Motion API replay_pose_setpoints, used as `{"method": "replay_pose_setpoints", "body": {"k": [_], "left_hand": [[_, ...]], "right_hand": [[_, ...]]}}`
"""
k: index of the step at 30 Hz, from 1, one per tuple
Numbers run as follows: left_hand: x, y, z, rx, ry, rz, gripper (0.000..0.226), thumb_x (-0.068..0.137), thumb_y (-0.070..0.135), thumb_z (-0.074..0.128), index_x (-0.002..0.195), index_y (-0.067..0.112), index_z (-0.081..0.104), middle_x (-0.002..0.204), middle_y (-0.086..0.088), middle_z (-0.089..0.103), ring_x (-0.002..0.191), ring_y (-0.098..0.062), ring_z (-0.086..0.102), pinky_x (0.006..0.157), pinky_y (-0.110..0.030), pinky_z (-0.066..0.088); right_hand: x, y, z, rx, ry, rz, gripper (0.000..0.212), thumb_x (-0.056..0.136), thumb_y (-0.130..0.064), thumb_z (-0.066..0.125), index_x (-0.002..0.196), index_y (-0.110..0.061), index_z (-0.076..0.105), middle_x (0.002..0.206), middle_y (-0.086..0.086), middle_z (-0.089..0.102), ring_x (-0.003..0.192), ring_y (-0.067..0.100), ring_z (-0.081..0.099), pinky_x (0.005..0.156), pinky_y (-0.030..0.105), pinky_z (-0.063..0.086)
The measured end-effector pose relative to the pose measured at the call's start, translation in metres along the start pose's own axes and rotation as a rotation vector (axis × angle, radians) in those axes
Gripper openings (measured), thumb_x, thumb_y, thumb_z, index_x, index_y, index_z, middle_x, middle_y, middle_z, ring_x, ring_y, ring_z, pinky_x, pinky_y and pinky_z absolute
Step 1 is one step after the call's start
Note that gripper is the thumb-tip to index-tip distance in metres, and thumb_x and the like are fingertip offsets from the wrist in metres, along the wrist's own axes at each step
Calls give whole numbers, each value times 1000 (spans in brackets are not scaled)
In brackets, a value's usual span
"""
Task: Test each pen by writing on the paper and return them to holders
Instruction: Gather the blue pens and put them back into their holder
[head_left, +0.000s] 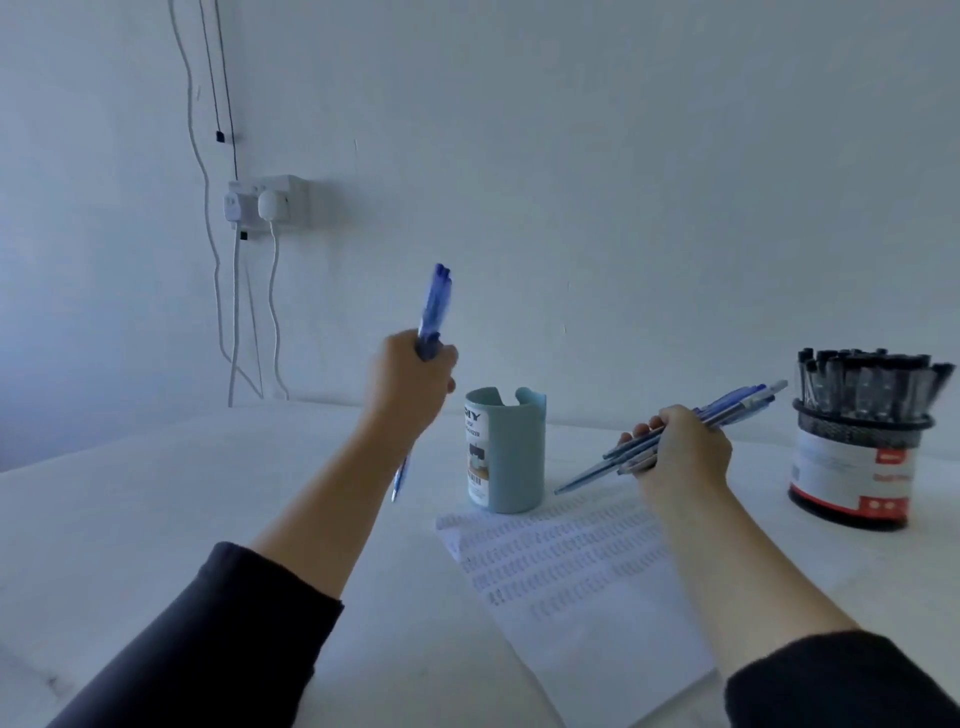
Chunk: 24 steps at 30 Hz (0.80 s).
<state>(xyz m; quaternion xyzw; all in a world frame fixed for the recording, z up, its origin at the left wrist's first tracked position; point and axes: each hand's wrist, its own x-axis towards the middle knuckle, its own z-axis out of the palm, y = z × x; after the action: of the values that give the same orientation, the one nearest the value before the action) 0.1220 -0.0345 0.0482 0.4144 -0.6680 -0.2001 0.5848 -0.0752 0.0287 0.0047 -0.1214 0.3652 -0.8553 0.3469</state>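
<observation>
Left hand (410, 379), fingers curled round blue pens (434, 312), is raised left of the blue cup (506, 452). Right hand (685, 441), right of the cup, grips more pens (727, 410) above the paper (587, 587).

White double wall socket (270, 202), far left, two white plugs inserted; white and black cables (234, 312) hanging; pale white worktop (156, 493).
</observation>
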Motion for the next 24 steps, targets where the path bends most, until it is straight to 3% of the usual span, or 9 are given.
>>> {"method": "replay_pose_setpoints", "body": {"k": [4,6,9,14,18,24], "left_hand": [[11,35,5,-677,336,-134,28,95,19,53,69,15,44,42,5,42,34,-10,34,38,-20,28],[14,49,13,-833,414,-162,28,96,24,53,71,15,45,47,3,42,37,-11,36,40,-22,31],[15,51,30,-871,426,-167,29,96,29,53,72,15,46,52,2,45,42,-11,40,44,-23,37],[7,23,51,-449,106,-117,26,96,29,53,73,16,51,63,2,55,55,-10,53,54,-20,40],[8,16,43,-233,-154,-165,29,94,33,55,70,17,53,73,-1,48,64,-11,42,60,-22,33],[5,-7,35,-230,-382,-359,21,88,21,65,70,12,60,71,-2,59,73,-17,52,71,-28,40]], "right_hand": [[-4,3,4,-11,-31,-25,15,93,-3,40,81,-11,41,69,4,44,53,15,45,54,31,46],[-7,3,7,-1,-41,-27,18,94,-3,40,79,-13,40,69,4,44,53,15,45,54,31,46],[-11,2,10,8,-56,-24,18,92,-2,41,79,-14,41,70,4,44,53,15,45,54,31,46],[-14,4,11,8,-63,-24,15,92,-1,42,82,-13,42,70,4,46,54,15,46,55,31,47],[-14,6,11,-29,-67,-24,11,91,-1,42,86,-11,43,71,4,46,55,14,46,54,30,48],[-13,6,10,-44,-44,-38,17,90,1,41,80,-12,41,71,5,45,55,15,45,53,31,47]]}}
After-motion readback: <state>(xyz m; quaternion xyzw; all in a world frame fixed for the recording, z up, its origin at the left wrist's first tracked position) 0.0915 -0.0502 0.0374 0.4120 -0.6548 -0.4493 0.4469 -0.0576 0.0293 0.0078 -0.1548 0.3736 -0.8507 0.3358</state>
